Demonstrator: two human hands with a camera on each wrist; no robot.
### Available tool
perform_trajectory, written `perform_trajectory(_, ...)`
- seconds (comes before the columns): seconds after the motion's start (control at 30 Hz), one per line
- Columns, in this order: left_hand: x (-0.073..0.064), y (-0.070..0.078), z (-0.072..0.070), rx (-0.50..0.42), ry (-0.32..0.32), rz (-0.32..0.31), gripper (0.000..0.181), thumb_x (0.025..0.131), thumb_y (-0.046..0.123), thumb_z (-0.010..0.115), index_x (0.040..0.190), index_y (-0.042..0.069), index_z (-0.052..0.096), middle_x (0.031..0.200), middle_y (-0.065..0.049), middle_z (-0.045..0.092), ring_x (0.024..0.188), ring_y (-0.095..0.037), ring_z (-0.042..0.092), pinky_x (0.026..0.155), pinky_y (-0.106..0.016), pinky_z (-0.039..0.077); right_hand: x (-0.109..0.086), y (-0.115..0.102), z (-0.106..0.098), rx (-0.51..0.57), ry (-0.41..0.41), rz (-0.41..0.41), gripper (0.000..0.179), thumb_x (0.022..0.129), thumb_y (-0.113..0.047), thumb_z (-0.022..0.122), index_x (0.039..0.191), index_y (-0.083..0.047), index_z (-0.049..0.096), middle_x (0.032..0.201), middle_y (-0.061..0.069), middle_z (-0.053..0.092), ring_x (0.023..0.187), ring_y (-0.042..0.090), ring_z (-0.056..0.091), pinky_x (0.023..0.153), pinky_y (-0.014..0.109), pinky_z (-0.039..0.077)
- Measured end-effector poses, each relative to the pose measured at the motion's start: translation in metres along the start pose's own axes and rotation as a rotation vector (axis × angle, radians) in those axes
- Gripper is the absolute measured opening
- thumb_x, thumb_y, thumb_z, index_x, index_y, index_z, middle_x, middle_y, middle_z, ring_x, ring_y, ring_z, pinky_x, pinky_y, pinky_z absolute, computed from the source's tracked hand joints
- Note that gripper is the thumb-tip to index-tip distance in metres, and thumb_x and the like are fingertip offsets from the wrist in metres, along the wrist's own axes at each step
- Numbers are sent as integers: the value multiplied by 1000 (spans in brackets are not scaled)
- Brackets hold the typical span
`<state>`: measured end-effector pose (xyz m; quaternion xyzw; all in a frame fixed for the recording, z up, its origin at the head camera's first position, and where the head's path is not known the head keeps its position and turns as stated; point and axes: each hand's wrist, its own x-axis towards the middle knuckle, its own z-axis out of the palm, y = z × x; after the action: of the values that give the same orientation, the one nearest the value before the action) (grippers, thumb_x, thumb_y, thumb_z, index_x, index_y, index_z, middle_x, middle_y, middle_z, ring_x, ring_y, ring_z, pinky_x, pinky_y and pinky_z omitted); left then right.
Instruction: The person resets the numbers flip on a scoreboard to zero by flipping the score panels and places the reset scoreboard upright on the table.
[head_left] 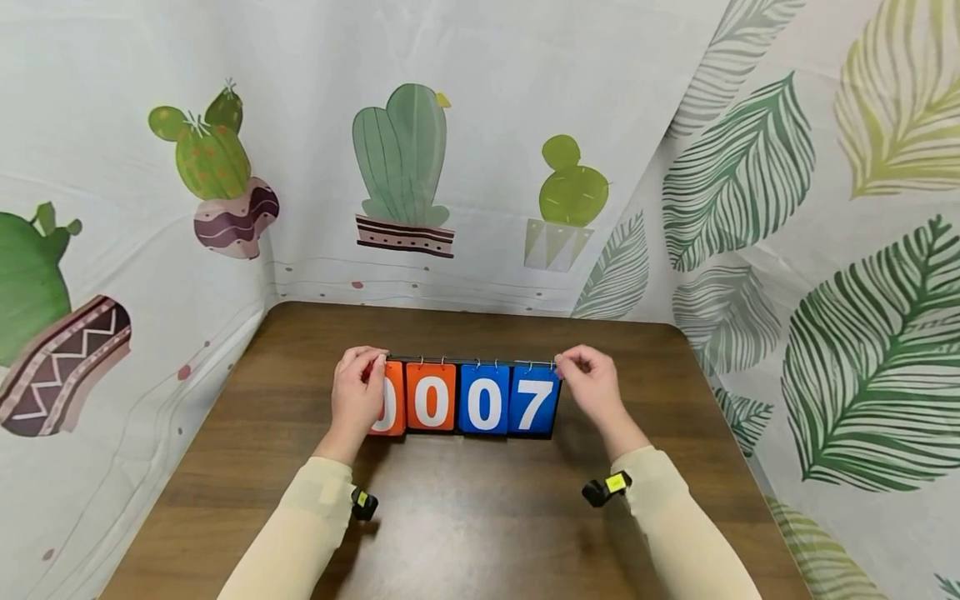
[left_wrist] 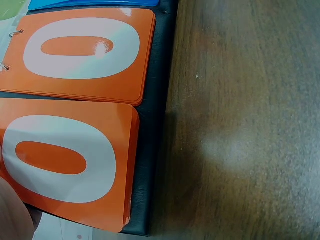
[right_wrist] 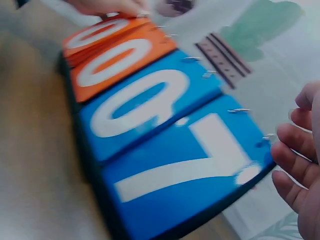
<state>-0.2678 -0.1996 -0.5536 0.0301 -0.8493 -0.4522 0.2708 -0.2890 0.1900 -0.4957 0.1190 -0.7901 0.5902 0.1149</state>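
Observation:
A flip scoreboard (head_left: 483,400) on a black backing spans the space between both hands. It carries two orange cards reading 0 on the left, then a blue 0 card (right_wrist: 142,112) and a blue 7 card (right_wrist: 185,172), hung from metal rings. My left hand (head_left: 357,398) pinches its upper left corner and covers part of the outer orange card (left_wrist: 65,165). At the upper right corner, my right hand (head_left: 595,387) holds the edge with thumb and fingertips. Behind the board, the fingers are partly hidden.
The board is over the far part of a brown wooden table (head_left: 465,517). A white cloth with printed cacti (head_left: 405,158) hangs behind it, and a leaf-patterned cloth (head_left: 885,350) hangs on the right. Each wrist wears a small black camera (head_left: 607,487).

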Motion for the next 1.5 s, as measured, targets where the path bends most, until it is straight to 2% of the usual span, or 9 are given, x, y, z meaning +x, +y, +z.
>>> perform_trajectory(0.2, -1, 2, 0, 6, -11, -13, 23, 103, 27, 60, 114, 15, 76, 125, -7, 64, 120, -31, 55, 102, -51, 45, 35, 20, -14, 242, -31, 250, 30, 101, -17, 65, 112, 10, 66, 83, -7, 74, 78, 8, 71, 75, 26, 60)
perform_trajectory(0.33, -1, 2, 0, 5, -9, -16, 24, 103, 28, 60, 114, 15, 76, 124, -7, 64, 119, -30, 55, 102, -51, 45, 45, 35, -17, 403, -131, 433, 28, 105, -27, 59, 114, -2, 69, 92, -7, 77, 91, 10, 72, 88, 32, 58)
perform_trajectory(0.53, 1, 2, 0, 5, -4, -17, 24, 103, 28, 60, 114, 14, 77, 124, -7, 65, 119, -30, 55, 101, -52, 45, 54, 63, -11, 346, -379, 600, 31, 106, -37, 55, 98, -15, 76, 90, -5, 75, 85, 14, 66, 81, 28, 51)
perform_trajectory(0.73, 3, 0, 0, 13, -1, -9, 23, 103, 28, 60, 114, 14, 77, 123, -7, 65, 119, -31, 56, 102, -52, 45, 66, 80, -6, 98, -559, 578, 27, 104, -23, 54, 94, -9, 75, 74, -3, 63, 73, 18, 58, 79, 36, 51)
perform_trajectory(0.9, 2, 0, 0, 9, -3, -6, 23, 103, 27, 61, 113, 14, 77, 123, -7, 65, 119, -31, 56, 103, -51, 45, 71, 83, -3, -93, -661, 567, 33, 101, -26, 54, 112, 0, 72, 90, 3, 69, 84, 21, 62, 92, 47, 55)
perform_trajectory(1.03, 1, 1, 0, 5, -9, -9, 23, 103, 27, 61, 113, 14, 77, 123, -7, 65, 119, -31, 56, 103, -51, 45, 73, 84, 1, -175, -651, 578, 43, 101, -30, 56, 127, 3, 66, 115, 13, 70, 95, 23, 65, 98, 53, 56)
perform_trajectory(1.17, 1, 2, -1, 6, -13, -14, 24, 103, 28, 60, 114, 15, 77, 123, -7, 64, 119, -30, 55, 103, -51, 45, 74, 82, 6, -223, -612, 579, 45, 99, -28, 59, 128, 5, 63, 121, 21, 67, 95, 27, 66, 94, 51, 58)
perform_trajectory(1.33, 1, 2, -1, 8, -14, -14, 24, 104, 28, 60, 114, 15, 76, 123, -7, 64, 119, -30, 55, 103, -51, 45, 75, 83, 9, -253, -588, 545, 35, 97, -22, 61, 117, 6, 70, 97, 12, 73, 78, 21, 66, 79, 42, 62)
perform_trajectory(1.5, 1, 1, 0, 10, -11, -9, 24, 104, 27, 60, 114, 14, 76, 123, -7, 65, 120, -30, 56, 104, -51, 45, 78, 86, 9, -284, -576, 441, 25, 93, -12, 62, 104, 8, 73, 80, 5, 70, 68, 17, 60, 62, 33, 58)
